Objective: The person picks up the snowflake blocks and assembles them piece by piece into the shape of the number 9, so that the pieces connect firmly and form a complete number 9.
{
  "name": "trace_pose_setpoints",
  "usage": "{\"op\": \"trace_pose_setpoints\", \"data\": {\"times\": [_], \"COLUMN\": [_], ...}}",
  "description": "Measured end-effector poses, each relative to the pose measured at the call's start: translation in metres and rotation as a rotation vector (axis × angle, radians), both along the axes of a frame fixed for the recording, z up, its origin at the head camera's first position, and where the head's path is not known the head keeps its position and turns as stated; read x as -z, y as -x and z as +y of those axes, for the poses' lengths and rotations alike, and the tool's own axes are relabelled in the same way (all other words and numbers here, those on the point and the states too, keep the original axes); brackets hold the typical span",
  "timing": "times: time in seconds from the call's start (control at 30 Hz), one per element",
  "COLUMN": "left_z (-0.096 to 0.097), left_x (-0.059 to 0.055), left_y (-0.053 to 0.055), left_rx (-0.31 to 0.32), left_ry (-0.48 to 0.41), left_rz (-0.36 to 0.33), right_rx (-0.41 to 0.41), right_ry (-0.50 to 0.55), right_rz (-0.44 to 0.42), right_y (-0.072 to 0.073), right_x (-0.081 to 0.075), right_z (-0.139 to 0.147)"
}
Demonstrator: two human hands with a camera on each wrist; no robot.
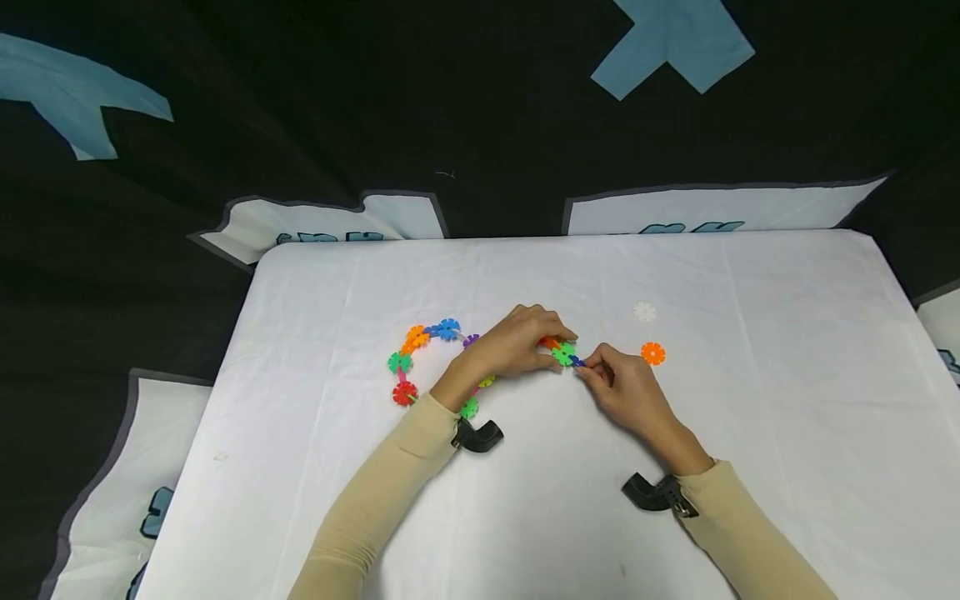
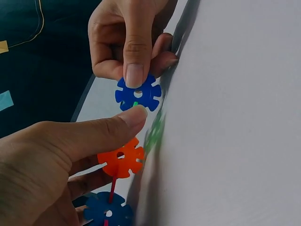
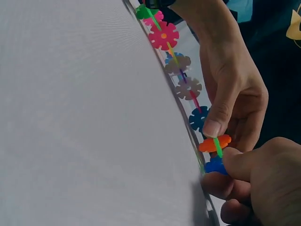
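My right hand [image 1: 630, 392] pinches a blue notched plastic disc [image 2: 146, 98] between thumb and fingers. My left hand [image 1: 521, 342] grips the end of a chain of linked snowflake discs. Its thumb lies over a green disc [image 3: 217, 147], seen edge-on in the right wrist view, which meets the blue one. Behind the green disc come an orange disc [image 2: 120, 159] and a darker blue disc [image 2: 108, 209]. The two hands are close together, fingertips almost meeting at the joint. Part of the chain is hidden under my left hand and wrist.
The chain curves left across the white tablecloth [image 1: 562, 500], past a red disc [image 1: 405, 393] and a light blue disc [image 1: 448, 328]. A loose orange disc [image 1: 652, 353] and a loose white disc [image 1: 644, 312] lie beyond my right hand. Black cloth surrounds the table.
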State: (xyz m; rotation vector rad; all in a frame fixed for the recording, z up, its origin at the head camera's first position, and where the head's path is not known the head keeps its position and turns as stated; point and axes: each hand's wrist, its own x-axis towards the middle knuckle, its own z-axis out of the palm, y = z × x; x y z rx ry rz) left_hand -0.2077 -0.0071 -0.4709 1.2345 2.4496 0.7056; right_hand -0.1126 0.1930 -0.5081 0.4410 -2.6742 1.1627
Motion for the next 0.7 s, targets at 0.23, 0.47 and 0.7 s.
{"op": "trace_pose_setpoints", "data": {"times": [0.23,0.47,0.7], "left_z": [0.001,0.004,0.006], "left_x": [0.004,0.003,0.002], "left_y": [0.000,-0.001,-0.005], "left_rx": [-0.004,-0.008,-0.008], "left_ry": [-0.002,-0.001,-0.061], "left_rz": [-0.011,-0.030,0.031], "right_rx": [0.022,0.070,-0.005], "right_ry": [-0.126,-0.286,-0.280], "right_rz": [0.019,-0.047,-0.147], "right_y": [0.003,0.008,0.012], "right_x": [-0.010,-0.020,-0.017], "right_z": [0.026,0.084,0.099]}}
